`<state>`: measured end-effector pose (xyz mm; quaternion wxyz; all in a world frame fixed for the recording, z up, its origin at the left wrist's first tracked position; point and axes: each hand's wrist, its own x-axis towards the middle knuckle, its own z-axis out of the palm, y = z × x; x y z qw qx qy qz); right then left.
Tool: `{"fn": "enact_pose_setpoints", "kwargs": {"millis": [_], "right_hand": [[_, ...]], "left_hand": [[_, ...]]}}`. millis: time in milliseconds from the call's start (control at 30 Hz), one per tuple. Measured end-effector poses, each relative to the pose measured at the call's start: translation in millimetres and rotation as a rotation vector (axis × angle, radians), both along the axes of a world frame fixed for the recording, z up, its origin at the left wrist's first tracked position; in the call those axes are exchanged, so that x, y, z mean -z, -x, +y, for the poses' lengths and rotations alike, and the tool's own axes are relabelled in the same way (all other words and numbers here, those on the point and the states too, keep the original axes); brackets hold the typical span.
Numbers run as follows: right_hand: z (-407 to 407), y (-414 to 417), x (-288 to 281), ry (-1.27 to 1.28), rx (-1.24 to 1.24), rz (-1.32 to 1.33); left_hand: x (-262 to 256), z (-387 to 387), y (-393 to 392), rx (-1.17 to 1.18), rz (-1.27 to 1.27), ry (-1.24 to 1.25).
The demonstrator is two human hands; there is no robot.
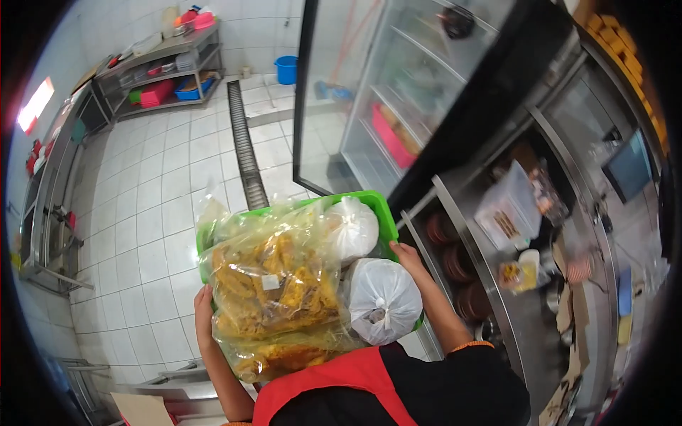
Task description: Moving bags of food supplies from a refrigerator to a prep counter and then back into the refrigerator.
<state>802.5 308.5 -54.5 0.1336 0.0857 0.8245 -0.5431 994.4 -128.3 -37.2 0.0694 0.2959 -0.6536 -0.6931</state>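
Note:
Both my hands carry a green plastic tub (384, 210) against my red apron. My left hand (204, 311) grips its left side, and my right hand (407, 255) holds the right rim. Clear plastic bags of yellow-coated meat pieces (277, 287) fill most of the tub and rise above the rim. A small white label sits on the upper bag. On the right side lie two knotted whitish plastic bags, one farther off (351, 229) and one nearer me (384, 303); their contents are hidden. The tub's bottom is out of sight under the bags.
Ahead, a glass-door refrigerator (426, 80) has its door (330, 106) swung open; a pink bin (391, 136) sits inside. A metal drain grate (246, 144) crosses the tiled floor. Steel counters line the right (495, 277) and left; a steel shelf (160, 48) and blue bucket (286, 70) stand at the back.

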Motion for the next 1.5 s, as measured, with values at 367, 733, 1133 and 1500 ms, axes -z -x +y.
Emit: {"fn": "enact_pose_setpoints", "kwargs": {"millis": [367,733,1133,1500], "right_hand": [[-341.8,265.0,60.3,-0.041,-0.439,0.103],[-465.5,470.5,123.0,-0.034,-0.151,0.024],[-438.7,545.3,149.1,-0.251,0.660,-0.228],[-442.0,490.2,155.6,-0.336,0.940,-0.103]], "left_hand": [[32.2,-207.2,109.6,-0.318,0.015,0.083],[92.2,-391.5,343.8,-0.268,0.010,-0.054],[138.0,-453.0,709.0,0.288,0.048,-0.189],[130.2,-417.3,874.0,0.836,-0.094,-0.235]]}}
